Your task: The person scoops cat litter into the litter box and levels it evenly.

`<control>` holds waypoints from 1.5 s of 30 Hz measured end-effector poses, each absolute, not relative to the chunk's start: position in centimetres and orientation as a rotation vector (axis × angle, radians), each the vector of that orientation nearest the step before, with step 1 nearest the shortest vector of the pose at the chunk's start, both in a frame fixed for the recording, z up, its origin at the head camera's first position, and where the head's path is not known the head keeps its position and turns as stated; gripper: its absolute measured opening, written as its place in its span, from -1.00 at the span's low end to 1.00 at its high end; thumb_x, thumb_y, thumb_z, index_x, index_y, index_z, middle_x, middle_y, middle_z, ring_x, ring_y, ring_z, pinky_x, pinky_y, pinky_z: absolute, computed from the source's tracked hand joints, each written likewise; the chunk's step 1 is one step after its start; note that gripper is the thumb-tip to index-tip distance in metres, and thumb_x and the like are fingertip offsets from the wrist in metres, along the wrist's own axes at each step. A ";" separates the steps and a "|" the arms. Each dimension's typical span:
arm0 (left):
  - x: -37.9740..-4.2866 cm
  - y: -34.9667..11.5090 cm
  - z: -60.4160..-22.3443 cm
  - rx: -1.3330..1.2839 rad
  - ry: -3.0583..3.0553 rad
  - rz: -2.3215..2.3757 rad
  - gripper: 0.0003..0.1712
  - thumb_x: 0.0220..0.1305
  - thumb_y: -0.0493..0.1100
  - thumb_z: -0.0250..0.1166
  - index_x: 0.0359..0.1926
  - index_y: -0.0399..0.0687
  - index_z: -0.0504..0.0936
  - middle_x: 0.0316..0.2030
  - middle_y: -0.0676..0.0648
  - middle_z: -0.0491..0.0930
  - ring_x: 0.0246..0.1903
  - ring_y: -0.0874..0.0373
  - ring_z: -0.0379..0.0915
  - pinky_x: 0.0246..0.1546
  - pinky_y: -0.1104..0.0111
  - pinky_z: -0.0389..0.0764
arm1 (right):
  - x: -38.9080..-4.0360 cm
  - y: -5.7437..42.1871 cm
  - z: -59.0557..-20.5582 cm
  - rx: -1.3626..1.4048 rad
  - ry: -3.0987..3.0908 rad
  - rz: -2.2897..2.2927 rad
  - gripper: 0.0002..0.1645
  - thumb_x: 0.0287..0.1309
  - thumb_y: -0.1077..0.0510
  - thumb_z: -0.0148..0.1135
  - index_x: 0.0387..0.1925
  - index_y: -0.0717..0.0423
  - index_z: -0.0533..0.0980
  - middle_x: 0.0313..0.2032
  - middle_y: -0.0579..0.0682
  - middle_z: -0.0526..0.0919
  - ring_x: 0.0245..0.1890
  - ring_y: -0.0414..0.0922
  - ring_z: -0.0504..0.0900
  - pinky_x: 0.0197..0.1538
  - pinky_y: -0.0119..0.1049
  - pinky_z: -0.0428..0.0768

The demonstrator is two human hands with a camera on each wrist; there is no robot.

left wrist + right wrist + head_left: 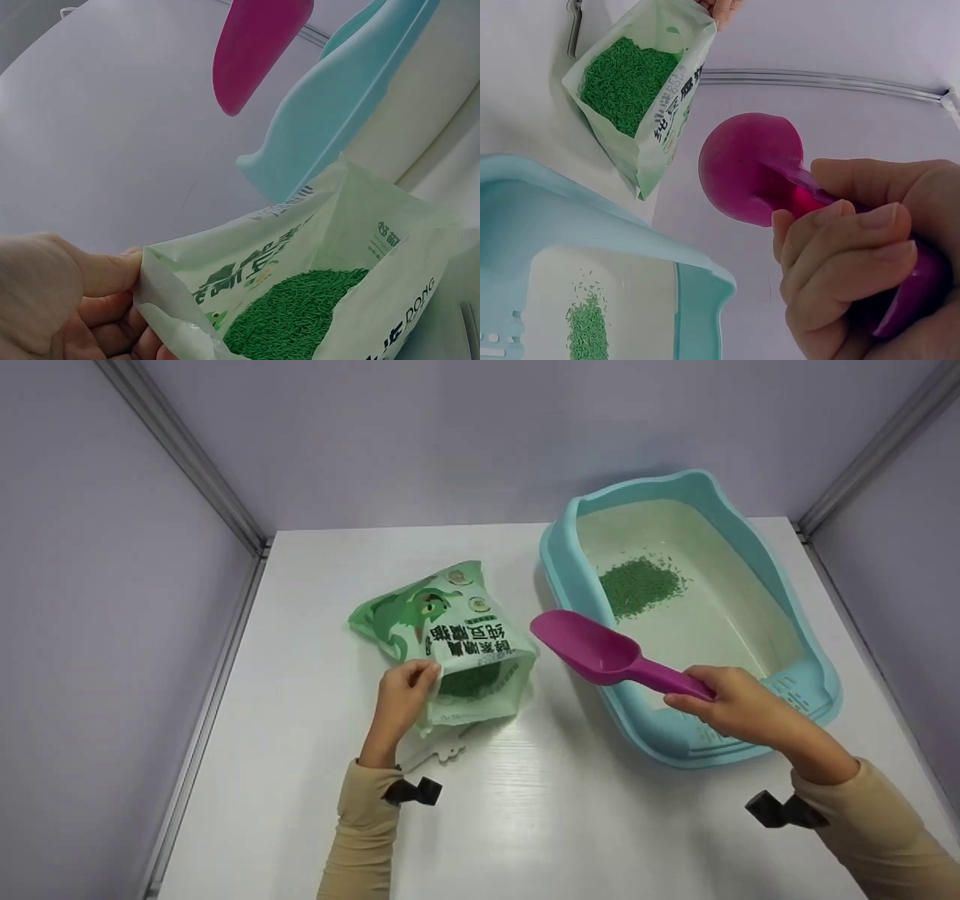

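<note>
My left hand (405,694) pinches the rim of a pale green cat litter bag (469,619), whose mouth gapes toward me. Green litter pellets (296,315) fill the inside of the bag. In my right hand (739,705) is the handle of a magenta scoop (592,649), held above the table with its bowl between the bag and the near-left side of a blue litter box (581,577). The scoop's bowl looks empty in the head view. A patch of green pellets (641,585) lies on the box's pale floor, toward its left side.
A white flat piece with a wavy edge (446,750) lies on the white table (300,660), partly under the bag and left hand. Walls (420,442) rise behind the table and at both sides. The litter box's perforated step (795,690) faces the near side.
</note>
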State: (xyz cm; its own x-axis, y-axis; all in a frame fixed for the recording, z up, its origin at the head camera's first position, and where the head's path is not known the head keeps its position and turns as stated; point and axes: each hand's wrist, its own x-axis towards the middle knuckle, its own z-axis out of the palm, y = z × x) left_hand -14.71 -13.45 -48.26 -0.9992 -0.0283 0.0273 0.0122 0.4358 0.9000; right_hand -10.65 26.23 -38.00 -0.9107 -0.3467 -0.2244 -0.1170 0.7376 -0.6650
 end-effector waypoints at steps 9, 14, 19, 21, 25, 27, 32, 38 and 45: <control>-14.7 -13.5 -48.2 0.034 -2.627 -1.672 -0.74 0.36 -0.20 0.19 -0.18 -0.35 0.68 -0.40 -0.26 0.62 -0.47 0.29 0.34 -0.37 0.48 0.40 | -10.6 25.5 -38.5 -0.384 2.541 -0.987 -0.72 0.27 0.08 0.22 -0.36 0.25 0.48 -0.70 -0.17 0.27 -0.73 -0.39 0.21 -0.64 -0.52 0.20; -14.7 -13.4 -48.0 0.024 -2.629 -1.658 -0.74 0.36 -0.20 0.19 -0.20 -0.36 0.68 -0.40 -0.27 0.62 -0.46 0.27 0.34 -0.38 0.50 0.39 | -10.6 25.1 -38.9 -0.426 2.529 -0.987 -0.74 0.26 0.10 0.22 -0.38 0.26 0.49 -0.69 -0.17 0.24 -0.72 -0.40 0.19 -0.62 -0.52 0.17; -14.7 -13.5 -48.1 0.013 -2.633 -1.645 -0.74 0.36 -0.21 0.19 -0.20 -0.36 0.68 -0.40 -0.27 0.63 -0.46 0.27 0.34 -0.38 0.50 0.39 | -10.6 24.7 -39.5 -0.435 2.522 -0.971 -0.74 0.23 0.13 0.24 -0.41 0.27 0.48 -0.69 -0.17 0.24 -0.71 -0.39 0.19 -0.61 -0.52 0.18; -14.8 -13.5 -48.1 0.008 -2.634 -1.639 -0.74 0.36 -0.21 0.19 -0.21 -0.36 0.68 -0.40 -0.28 0.63 -0.46 0.27 0.35 -0.38 0.49 0.40 | -10.6 24.5 -39.7 -0.428 2.501 -0.978 -0.74 0.23 0.13 0.24 -0.40 0.29 0.48 -0.69 -0.17 0.24 -0.71 -0.39 0.20 -0.61 -0.53 0.19; -14.7 -13.4 -48.0 0.018 -2.634 -1.641 -0.75 0.36 -0.22 0.19 -0.21 -0.37 0.68 -0.39 -0.28 0.64 -0.46 0.27 0.36 -0.36 0.48 0.41 | -10.6 24.2 -40.1 -0.430 2.459 -0.991 -0.74 0.24 0.13 0.23 -0.36 0.31 0.48 -0.68 -0.16 0.25 -0.71 -0.39 0.21 -0.61 -0.53 0.19; -14.7 -13.4 -48.0 0.028 -2.636 -1.643 -0.75 0.36 -0.22 0.19 -0.21 -0.36 0.68 -0.39 -0.28 0.64 -0.45 0.27 0.36 -0.36 0.48 0.42 | -10.5 24.1 -40.3 -0.451 2.464 -0.982 -0.74 0.24 0.14 0.23 -0.37 0.31 0.48 -0.68 -0.16 0.24 -0.70 -0.39 0.20 -0.60 -0.52 0.19; -14.8 -13.4 -48.2 0.026 -2.639 -1.644 -0.74 0.35 -0.21 0.19 -0.19 -0.37 0.68 -0.38 -0.28 0.64 -0.46 0.29 0.36 -0.37 0.49 0.42 | -10.5 23.6 -40.8 -0.495 2.504 -0.952 -0.76 0.21 0.16 0.25 -0.41 0.30 0.48 -0.67 -0.17 0.24 -0.68 -0.38 0.18 -0.58 -0.49 0.18; -14.8 -13.5 -48.2 0.010 -2.663 -1.628 -0.73 0.37 -0.20 0.18 -0.16 -0.35 0.67 -0.40 -0.26 0.63 -0.49 0.30 0.34 -0.37 0.46 0.42 | -10.7 23.2 -41.6 -0.557 2.532 -0.929 -0.76 0.17 0.15 0.28 -0.44 0.27 0.50 -0.66 -0.18 0.27 -0.66 -0.37 0.18 -0.55 -0.48 0.18; -14.9 -13.6 -48.0 0.020 -2.681 -1.638 -0.75 0.36 -0.21 0.19 -0.21 -0.35 0.68 -0.47 -0.19 0.58 -0.51 0.27 0.31 -0.41 0.46 0.37 | -10.9 22.8 -42.2 -0.570 2.528 -0.901 -0.76 0.19 0.15 0.27 -0.41 0.29 0.52 -0.65 -0.14 0.34 -0.64 -0.35 0.22 -0.53 -0.47 0.21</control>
State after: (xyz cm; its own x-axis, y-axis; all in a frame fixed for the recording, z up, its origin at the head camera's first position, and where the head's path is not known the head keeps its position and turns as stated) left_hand -14.95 -13.64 -47.96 -0.9999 -0.0107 -0.0072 -0.0112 0.4564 0.8897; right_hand -10.94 22.76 -42.20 -0.8390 -0.4950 -0.2258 -0.2405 0.7097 -0.6622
